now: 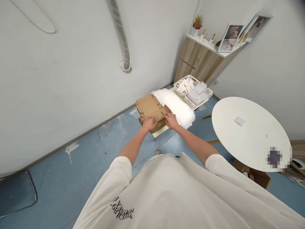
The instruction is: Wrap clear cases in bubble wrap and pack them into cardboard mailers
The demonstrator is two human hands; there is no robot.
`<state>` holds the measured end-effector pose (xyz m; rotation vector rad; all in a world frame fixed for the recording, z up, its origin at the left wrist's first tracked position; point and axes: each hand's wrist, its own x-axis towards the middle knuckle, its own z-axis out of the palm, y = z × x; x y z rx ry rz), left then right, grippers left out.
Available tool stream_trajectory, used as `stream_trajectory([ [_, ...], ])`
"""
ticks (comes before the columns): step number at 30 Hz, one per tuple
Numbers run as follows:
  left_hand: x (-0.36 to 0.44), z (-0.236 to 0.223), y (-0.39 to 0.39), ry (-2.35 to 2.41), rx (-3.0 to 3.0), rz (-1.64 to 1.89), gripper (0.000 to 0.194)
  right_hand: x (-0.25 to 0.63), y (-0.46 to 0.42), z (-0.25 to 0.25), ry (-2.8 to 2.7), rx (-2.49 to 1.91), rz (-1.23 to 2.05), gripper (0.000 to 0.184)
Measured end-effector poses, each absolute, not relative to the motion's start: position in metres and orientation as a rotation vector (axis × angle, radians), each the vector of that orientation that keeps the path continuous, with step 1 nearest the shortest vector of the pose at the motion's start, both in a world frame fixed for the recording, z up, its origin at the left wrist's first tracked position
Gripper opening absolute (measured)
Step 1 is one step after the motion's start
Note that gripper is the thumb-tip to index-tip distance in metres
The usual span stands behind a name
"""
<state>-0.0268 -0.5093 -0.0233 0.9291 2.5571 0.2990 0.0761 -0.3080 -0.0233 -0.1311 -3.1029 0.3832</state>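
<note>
A flat brown cardboard mailer box (148, 106), partly folded with its flaps up, lies on a pale yellow low surface (159, 132). My left hand (149, 124) grips its near edge, fingers over the top. My right hand (171, 121) holds the box's right corner, next to a slit in the cardboard. Behind the box, touching it, lies a white sheet of soft foam wrap (175, 106). The box's underside is hidden.
A white plastic basket (186, 85) holds small white packets, beside clear bags (197, 94). A round white table (247, 133) stands to my right. A wood-fronted cabinet (199, 60) stands in the corner, with a wall (71, 79) to the left above a blue floor (71, 171).
</note>
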Motion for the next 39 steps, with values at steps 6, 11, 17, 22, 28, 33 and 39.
stream_trajectory([
  [6, -0.013, -0.03, -0.514, 2.647, 1.077, 0.168, 0.053, 0.067, -0.317, -0.018, -3.15, -0.006, 0.23, 0.056],
  [11, 0.005, -0.015, -0.512, 2.671, 1.259, 0.256, 0.06, 0.063, -0.319, -0.008, -3.114, 0.005, 0.348, 0.062],
  [17, 0.012, 0.025, -0.505, 2.699, 1.476, 0.407, 0.067, 0.053, -0.308, 0.013, -3.076, 0.066, 0.362, 0.056],
  [22, 0.017, 0.051, -0.497, 2.76, 1.523, 0.419, 0.071, 0.049, -0.295, 0.033, -3.003, 0.02, 0.354, 0.058],
  [28, 0.028, 0.079, -0.458, 2.723, 1.664, 0.515, 0.063, 0.079, -0.266, 0.058, -2.916, -0.181, 0.285, 0.061],
  [33, 0.052, 0.095, -0.395, 2.555, 1.894, 0.555, 0.061, 0.137, -0.218, 0.074, -2.84, -0.439, 0.247, 0.062],
  [39, 0.111, 0.096, -0.303, 2.353, 2.093, 0.488, 0.064, 0.237, -0.148, 0.079, -2.754, -0.725, 0.184, 0.061],
])
